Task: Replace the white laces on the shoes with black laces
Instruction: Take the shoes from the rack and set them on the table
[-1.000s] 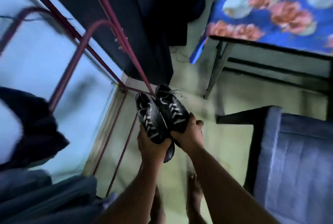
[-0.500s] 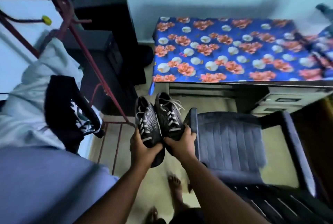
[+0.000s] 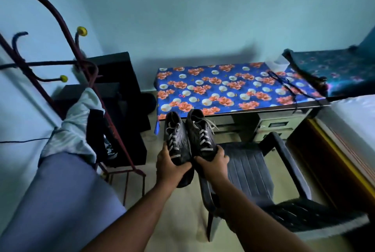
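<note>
A second ago the view showed mostly the floor and the dark red metal clothes rack (image 3: 67, 52); now it is raised, and the desk with the blue flowered cover (image 3: 223, 87) fills the centre of the frame. In my judgement this means I have turned to my work place, and the unlacing itself is not yet started.

My left hand (image 3: 169, 163) grips the left dark grey shoe with white laces (image 3: 177, 140) around its heel part, and my right hand (image 3: 215, 160) grips the right dark grey shoe with white laces (image 3: 199, 133) in the same way. The two shoes are in the air at the centre of the frame, touching side by side, in front of the desk edge and above the dark plastic chair (image 3: 251, 168).

Their long axes run nearly parallel, from lower centre toward upper centre; the toes point away from me to the desk, the laced tops face up. A thin black lace (image 3: 284, 83) lies on the desk at the upper right.
</note>
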The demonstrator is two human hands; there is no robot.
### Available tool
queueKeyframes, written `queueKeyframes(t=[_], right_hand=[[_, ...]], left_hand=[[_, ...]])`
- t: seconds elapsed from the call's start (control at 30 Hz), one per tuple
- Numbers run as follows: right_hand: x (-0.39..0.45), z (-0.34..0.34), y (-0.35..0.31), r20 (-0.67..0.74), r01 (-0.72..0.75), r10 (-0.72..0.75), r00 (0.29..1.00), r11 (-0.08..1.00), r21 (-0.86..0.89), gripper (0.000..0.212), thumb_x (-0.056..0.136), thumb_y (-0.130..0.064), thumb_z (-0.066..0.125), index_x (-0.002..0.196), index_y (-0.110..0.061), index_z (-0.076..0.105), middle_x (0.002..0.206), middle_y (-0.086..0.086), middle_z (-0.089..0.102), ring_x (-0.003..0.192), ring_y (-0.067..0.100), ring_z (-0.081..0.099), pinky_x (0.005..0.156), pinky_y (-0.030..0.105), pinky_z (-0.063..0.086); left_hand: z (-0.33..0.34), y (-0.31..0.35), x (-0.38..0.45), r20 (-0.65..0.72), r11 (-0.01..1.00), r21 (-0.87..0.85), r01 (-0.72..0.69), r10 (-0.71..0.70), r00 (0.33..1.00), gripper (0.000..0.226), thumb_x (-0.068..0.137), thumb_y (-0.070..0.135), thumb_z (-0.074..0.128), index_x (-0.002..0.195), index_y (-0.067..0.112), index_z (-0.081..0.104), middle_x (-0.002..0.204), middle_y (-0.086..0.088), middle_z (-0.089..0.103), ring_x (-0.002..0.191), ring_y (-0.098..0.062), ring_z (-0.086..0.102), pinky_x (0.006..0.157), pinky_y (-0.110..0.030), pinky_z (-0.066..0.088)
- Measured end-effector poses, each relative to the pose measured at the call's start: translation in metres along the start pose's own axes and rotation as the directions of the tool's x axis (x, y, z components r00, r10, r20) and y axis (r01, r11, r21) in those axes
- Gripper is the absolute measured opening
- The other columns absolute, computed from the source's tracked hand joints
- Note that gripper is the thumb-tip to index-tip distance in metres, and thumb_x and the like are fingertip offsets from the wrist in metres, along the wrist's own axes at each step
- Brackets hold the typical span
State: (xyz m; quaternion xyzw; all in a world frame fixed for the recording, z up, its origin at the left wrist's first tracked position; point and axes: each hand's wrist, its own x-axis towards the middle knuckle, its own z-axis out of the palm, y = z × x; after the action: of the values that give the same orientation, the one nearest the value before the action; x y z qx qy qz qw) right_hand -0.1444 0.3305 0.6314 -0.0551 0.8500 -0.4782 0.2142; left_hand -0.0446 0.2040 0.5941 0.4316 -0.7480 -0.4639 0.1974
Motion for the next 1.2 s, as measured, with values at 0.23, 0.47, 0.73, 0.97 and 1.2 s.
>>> queueKeyframes(t=[0.23,0.47,0.73,0.97,1.2], right_hand=[[0.038,-0.012,-0.009,0.018,0.016,-0.017,1.0,0.999,0.029,0.091,0.072,-0.038,0.084,0.147,-0.017,0.036,0.136,0.012,0.035,0.107,0.029,0.054,0.095,0.037,0.05],[0.103,0.017,-0.033,-0.022,-0.031,0.032,0.999,0.998,0.058,0.088,0.073,-0.037,0.085,0.145,-0.016,0.039,0.131,0.011,0.036,0.1,0.026,0.051,0.09,0.032,0.045],[0.192,0.053,-0.092,-0.078,-0.087,0.084,0.993,0.995,-0.043,0.082,0.076,-0.037,0.084,0.14,-0.012,0.04,0.134,0.017,0.039,0.112,0.037,0.057,0.087,0.029,0.04],[0.278,0.079,-0.126,-0.094,-0.139,0.127,0.987,0.98,-0.142,0.092,0.069,-0.059,0.079,0.14,-0.018,0.038,0.136,0.014,0.044,0.13,0.037,0.046,0.104,0.053,0.043],[0.352,0.104,-0.162,-0.096,-0.122,0.102,0.99,0.966,-0.229,0.094,0.068,-0.063,0.074,0.143,-0.021,0.037,0.14,0.01,0.045,0.136,0.034,0.038,0.109,0.053,0.034]], left_hand=[[0.019,0.016,0.023,-0.015,1.0,0.012,0.016,-0.016,1.0,0.114,0.045,0.055,0.084,0.146,0.031,0.04,0.133,-0.002,0.054,0.118,-0.021,0.061,0.1,-0.047,0.053],[0.033,0.023,0.097,0.05,0.999,0.039,0.029,-0.031,0.998,0.119,0.044,0.057,0.083,0.15,0.033,0.035,0.135,0.002,0.054,0.117,-0.015,0.061,0.099,-0.043,0.054],[0.049,0.033,0.223,0.13,0.996,0.091,0.013,-0.025,0.991,0.114,0.044,0.063,0.083,0.146,0.04,0.036,0.128,0.004,0.062,0.118,-0.02,0.062,0.098,-0.044,0.054],[0.057,0.075,0.305,0.131,0.99,0.134,-0.033,0.015,0.991,0.116,0.05,0.058,0.082,0.152,0.025,0.038,0.135,-0.003,0.056,0.125,-0.021,0.055,0.106,-0.041,0.048],[0.067,0.088,0.383,0.092,0.983,0.184,-0.006,-0.011,0.996,0.117,0.044,0.065,0.073,0.149,0.026,0.04,0.129,-0.006,0.061,0.119,-0.026,0.059,0.101,-0.045,0.051]])
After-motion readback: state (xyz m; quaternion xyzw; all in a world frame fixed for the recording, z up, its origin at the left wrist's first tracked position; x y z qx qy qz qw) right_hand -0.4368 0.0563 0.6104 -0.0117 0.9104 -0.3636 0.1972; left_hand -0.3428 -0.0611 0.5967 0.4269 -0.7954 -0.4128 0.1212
